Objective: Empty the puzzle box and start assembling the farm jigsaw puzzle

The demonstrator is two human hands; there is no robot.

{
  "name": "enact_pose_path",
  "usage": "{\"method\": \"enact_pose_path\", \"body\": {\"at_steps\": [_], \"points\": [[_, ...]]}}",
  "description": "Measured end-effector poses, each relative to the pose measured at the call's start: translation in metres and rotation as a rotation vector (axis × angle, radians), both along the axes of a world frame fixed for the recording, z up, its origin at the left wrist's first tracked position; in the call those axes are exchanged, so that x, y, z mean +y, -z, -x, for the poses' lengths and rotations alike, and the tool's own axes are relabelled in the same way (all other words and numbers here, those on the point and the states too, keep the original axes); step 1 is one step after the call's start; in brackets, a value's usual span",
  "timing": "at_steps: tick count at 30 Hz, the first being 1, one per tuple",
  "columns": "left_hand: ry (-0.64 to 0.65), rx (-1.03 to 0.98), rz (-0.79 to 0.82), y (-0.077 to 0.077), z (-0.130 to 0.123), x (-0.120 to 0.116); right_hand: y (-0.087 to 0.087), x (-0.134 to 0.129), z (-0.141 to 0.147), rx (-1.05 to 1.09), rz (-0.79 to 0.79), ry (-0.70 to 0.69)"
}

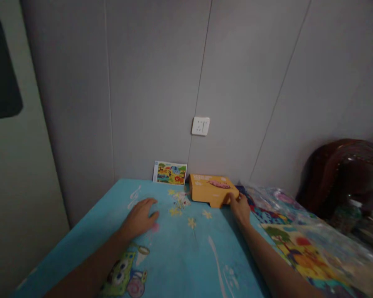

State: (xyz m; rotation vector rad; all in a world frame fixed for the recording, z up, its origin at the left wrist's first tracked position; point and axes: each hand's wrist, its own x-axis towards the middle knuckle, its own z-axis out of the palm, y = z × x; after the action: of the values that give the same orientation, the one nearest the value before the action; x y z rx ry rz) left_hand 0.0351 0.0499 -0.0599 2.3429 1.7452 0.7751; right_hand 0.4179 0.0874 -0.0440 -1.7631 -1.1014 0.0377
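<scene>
An orange box point(209, 189) with a pink picture on its top lies at the far edge of the blue patterned table point(180, 256), close to the wall. My right hand point(240, 208) grips its near right corner, thumb at the front and fingers at the side. My left hand point(140, 219) is over the left part of the table, thumb and fingers apart, with nothing in it. Left of the box, a colourful animal picture card point(170, 173) leans upright against the wall.
On the right lie clear plastic wrapping point(273, 200) and a bright animal picture sheet point(301, 252). Beyond them are a dark red leather seat point(338, 178) and a clear bottle point(349, 215). A white socket point(200, 126) is on the grey wall.
</scene>
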Motion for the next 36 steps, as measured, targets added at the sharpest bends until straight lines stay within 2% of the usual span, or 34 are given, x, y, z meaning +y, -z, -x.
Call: {"method": "enact_pose_path", "body": {"at_steps": [3,6,10,14,18,21,23,25,29,36], "points": [[-0.015,0.022,-0.025,-0.01,0.004,0.006,0.003,0.004,-0.004,0.091,0.037,0.027],[-0.026,0.107,-0.059,-0.013,-0.002,0.01,0.0,0.002,-0.001,0.155,0.033,-0.02],[-0.058,0.087,-0.064,-0.01,-0.006,0.013,-0.006,-0.003,0.013,0.258,0.013,-0.188],[-0.054,-0.107,-0.003,-0.012,-0.003,0.016,-0.006,-0.013,0.043,0.368,0.008,-0.36],[0.079,-0.315,0.109,-0.018,-0.005,0.011,0.001,-0.031,0.074,0.413,0.012,-0.381],[0.195,-0.391,0.088,-0.022,-0.008,0.007,0.003,-0.038,0.085,0.407,0.022,-0.375],[0.225,-0.448,0.078,-0.021,-0.007,0.01,0.002,-0.037,0.085,0.396,0.028,-0.374],[0.174,-0.505,0.064,-0.017,-0.003,0.018,0.0,-0.035,0.083,0.382,0.026,-0.373],[-0.086,-0.552,-0.03,-0.011,0.007,0.046,-0.002,-0.032,0.081,0.359,-0.008,-0.381],[-0.456,-0.409,-0.255,-0.023,0.003,0.097,-0.008,-0.036,0.084,0.392,-0.038,-0.432]]}}
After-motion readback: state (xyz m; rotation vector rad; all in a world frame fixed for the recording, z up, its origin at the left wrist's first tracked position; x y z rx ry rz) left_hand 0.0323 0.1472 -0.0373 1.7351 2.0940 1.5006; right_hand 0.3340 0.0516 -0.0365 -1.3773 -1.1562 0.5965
